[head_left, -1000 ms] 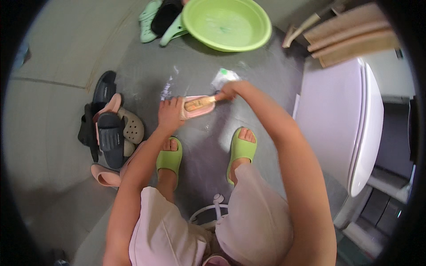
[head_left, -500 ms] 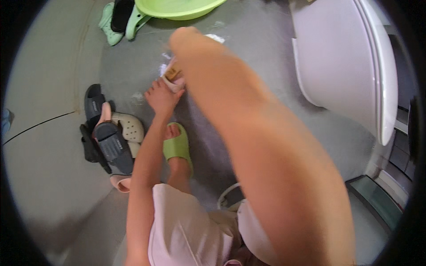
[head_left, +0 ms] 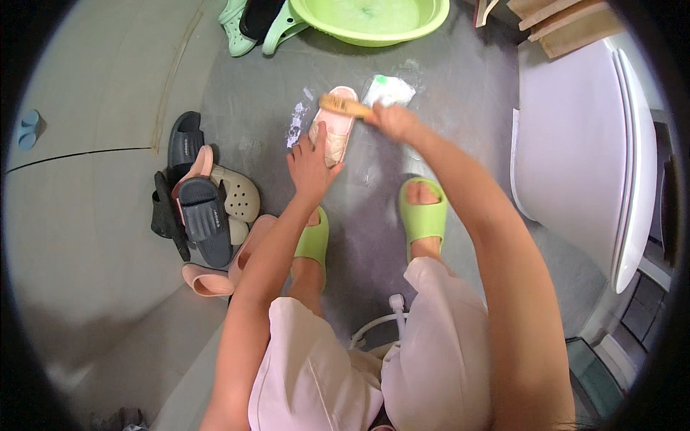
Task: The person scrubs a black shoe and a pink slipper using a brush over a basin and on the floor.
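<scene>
We find the slipper (head_left: 343,126) on the floor (head_left: 374,158) short of the basin (head_left: 359,37), the left hand (head_left: 310,172) spread-fingered on its strap (head_left: 335,148), the right hand (head_left: 392,120) wrapped round the brush (head_left: 345,106), now swung crosswise over its far end, seemingly shifting the work there.

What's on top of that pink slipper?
The left hand touches the slipper's strap; the right hand holds a wooden brush across the insole. What the brush covers is hidden.

Muted light, soft shadows on the smooth grey floor (head_left: 471,108); the light-brown wooden brush (head_left: 346,106) slightly blurred; edges bent, fading black.
</scene>
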